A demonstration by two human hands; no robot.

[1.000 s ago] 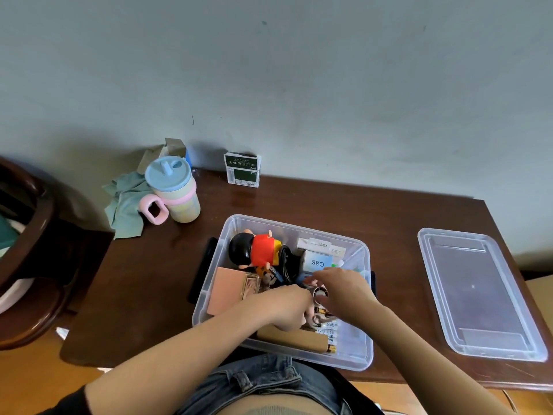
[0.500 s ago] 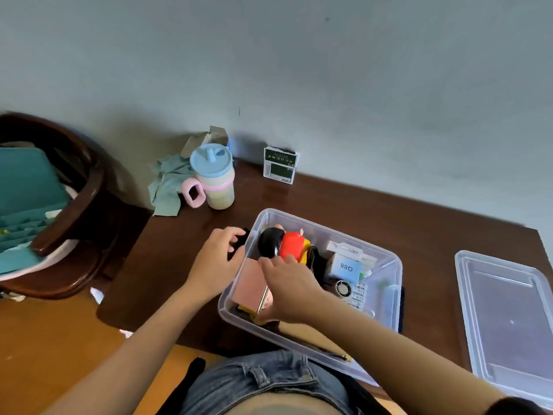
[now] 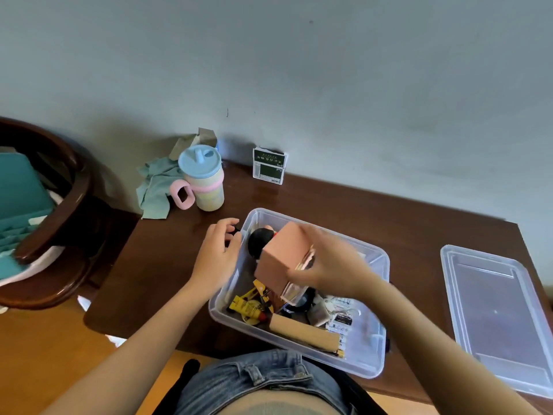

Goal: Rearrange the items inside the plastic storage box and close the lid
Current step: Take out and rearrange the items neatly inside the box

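Observation:
The clear plastic storage box stands on the dark wooden table at the near edge, open. Its clear lid lies flat to the right. My right hand grips a pink box, lifted and tilted above the storage box. My left hand rests at the box's far left corner, fingers curled around a small black thing outside the wall. Inside lie a black-haired toy figure, a yellow tube, a brown cardboard piece and small packets.
A pastel cup with a blue lid and pink handle stands at the table's far left beside a green cloth. A small green-and-white carton leans on the wall. A dark wooden chair holding teal items stands at left.
My right hand has lifted the pink box up out of the storage box and tilted it. The view shifted slightly. My left hand stays at the box's far left corner.

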